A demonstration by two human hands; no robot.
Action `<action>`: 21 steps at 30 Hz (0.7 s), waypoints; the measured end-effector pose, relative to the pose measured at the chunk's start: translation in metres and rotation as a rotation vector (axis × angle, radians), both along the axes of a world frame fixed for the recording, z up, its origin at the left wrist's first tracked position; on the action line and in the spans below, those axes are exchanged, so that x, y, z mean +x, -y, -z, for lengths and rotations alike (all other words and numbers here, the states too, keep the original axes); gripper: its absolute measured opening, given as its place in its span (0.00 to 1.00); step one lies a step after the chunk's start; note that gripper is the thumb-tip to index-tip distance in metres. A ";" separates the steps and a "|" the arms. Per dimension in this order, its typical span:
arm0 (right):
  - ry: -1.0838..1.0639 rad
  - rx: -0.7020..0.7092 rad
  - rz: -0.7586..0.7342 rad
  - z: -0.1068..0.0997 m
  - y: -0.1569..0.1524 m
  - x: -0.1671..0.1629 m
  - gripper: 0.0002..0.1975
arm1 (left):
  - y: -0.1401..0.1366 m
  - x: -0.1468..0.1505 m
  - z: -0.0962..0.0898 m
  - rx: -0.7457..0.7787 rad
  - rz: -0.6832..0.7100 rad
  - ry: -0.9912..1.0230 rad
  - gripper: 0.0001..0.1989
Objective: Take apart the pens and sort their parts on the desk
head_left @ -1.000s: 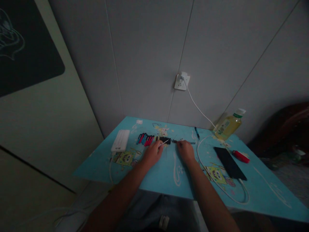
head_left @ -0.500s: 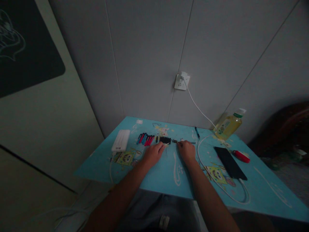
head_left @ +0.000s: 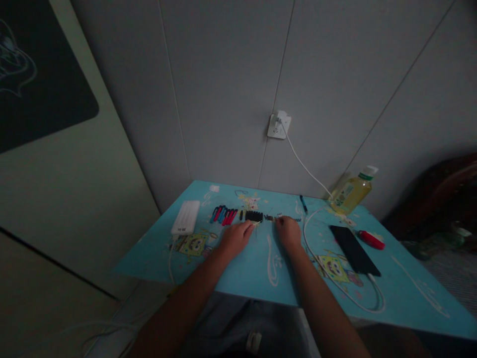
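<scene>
My left hand (head_left: 237,236) rests on the blue table with its fingers pinched together. A thin pale strip (head_left: 257,223) sticks out from its fingertips. Right beyond it lies a row of short black pieces (head_left: 254,216), side by side. To the left of these are several pen-like red and blue pieces (head_left: 223,215). My right hand (head_left: 288,232) is closed, knuckles up, close to some small dark pieces (head_left: 269,218) lying in a line. Whatever its fingers hold is hidden and too dim to make out.
A white power bank (head_left: 185,218) with a cable lies at left. On the right are a black phone (head_left: 354,248) on a white charging cable (head_left: 307,233), a red object (head_left: 371,240), a dark pen (head_left: 303,204) and a bottle of yellow liquid (head_left: 351,194). The wall holds a socket (head_left: 278,126).
My right hand has shifted very slightly to the right, away from the small dark pieces. My left hand stays almost still. The whole view has moved a little.
</scene>
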State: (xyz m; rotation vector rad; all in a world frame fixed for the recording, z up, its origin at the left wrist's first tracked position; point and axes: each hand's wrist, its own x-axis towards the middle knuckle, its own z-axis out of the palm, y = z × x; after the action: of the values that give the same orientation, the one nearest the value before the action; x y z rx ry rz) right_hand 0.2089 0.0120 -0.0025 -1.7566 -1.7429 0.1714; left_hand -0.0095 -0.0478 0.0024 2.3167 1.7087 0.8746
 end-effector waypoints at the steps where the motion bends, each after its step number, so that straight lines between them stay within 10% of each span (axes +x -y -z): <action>1: -0.053 0.008 -0.027 -0.002 0.000 0.000 0.15 | 0.000 0.000 0.000 0.000 -0.001 0.001 0.16; 21: -0.557 0.052 -0.480 -0.015 0.016 -0.029 0.17 | 0.000 -0.001 -0.002 0.003 -0.083 0.015 0.18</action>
State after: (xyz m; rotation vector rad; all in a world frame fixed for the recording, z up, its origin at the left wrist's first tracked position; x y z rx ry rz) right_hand 0.1799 -0.0040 0.0125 -1.0787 -1.6805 0.7363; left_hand -0.0105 -0.0477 0.0046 2.2497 1.8103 0.9067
